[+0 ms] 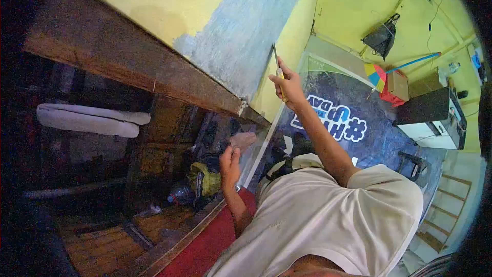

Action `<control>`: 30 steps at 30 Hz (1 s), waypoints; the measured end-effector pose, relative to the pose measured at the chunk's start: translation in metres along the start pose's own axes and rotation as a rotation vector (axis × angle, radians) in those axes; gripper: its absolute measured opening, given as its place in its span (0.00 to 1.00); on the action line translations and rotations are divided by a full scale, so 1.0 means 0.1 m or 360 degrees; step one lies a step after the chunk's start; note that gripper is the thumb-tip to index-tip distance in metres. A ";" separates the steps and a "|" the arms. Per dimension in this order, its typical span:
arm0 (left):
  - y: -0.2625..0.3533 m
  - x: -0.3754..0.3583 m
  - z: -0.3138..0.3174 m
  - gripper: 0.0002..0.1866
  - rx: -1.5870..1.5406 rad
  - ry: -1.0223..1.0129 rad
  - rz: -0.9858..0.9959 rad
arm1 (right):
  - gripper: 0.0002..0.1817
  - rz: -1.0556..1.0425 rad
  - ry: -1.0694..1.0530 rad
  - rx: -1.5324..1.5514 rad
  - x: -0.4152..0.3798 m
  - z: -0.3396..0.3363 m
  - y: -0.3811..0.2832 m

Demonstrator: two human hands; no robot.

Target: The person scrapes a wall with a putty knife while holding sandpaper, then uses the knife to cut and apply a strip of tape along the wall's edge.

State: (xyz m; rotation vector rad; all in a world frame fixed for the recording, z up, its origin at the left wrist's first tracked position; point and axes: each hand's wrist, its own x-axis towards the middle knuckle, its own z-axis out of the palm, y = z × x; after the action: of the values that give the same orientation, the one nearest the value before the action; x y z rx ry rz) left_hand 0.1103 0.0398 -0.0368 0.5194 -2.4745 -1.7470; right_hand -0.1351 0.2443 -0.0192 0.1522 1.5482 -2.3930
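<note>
My right hand (290,86) is raised to the wall and closed around the yellow handle of a putty knife (280,72). Its thin dark blade, seen nearly edge-on, has its tip right at the border of a grey-blue patch (246,31) on the yellow wall (174,0). Lower down, my left hand (230,166) grips a flat, brownish-pink piece (243,141) by its near end; I cannot tell what kind of thing it is.
A brown wooden beam (123,54) edges the wall, above a dark space with a rolled pale pad (92,119). A yellow bag (209,178) lies left of my left arm. To the right are a printed dark banner (333,92), a hanging black bag (381,37) and a cabinet (433,120).
</note>
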 end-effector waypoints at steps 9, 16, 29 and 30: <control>-0.18 -0.05 0.14 0.15 -0.0015 -0.0042 -0.0053 | 0.44 0.0109 -0.0016 0.0039 0.25 -0.21 -0.09; 0.22 0.09 0.22 0.14 -0.0190 -0.0016 -0.0159 | 0.46 0.0221 -0.0023 0.0006 0.26 -0.30 -0.16; 0.06 0.36 0.40 0.11 -0.0115 -0.0008 -0.0131 | 0.46 0.0395 -0.0164 0.0089 0.15 -0.31 -0.24; 0.06 0.38 0.42 0.12 -0.0091 -0.0003 -0.0114 | 0.46 0.0361 -0.0119 0.0219 0.26 -0.34 -0.24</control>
State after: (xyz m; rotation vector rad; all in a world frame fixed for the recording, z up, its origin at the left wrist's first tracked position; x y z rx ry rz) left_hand 0.0625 0.0675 -0.0516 0.6087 -2.4278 -1.8387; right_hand -0.1693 0.2795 -0.0187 0.2497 1.2606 -2.2971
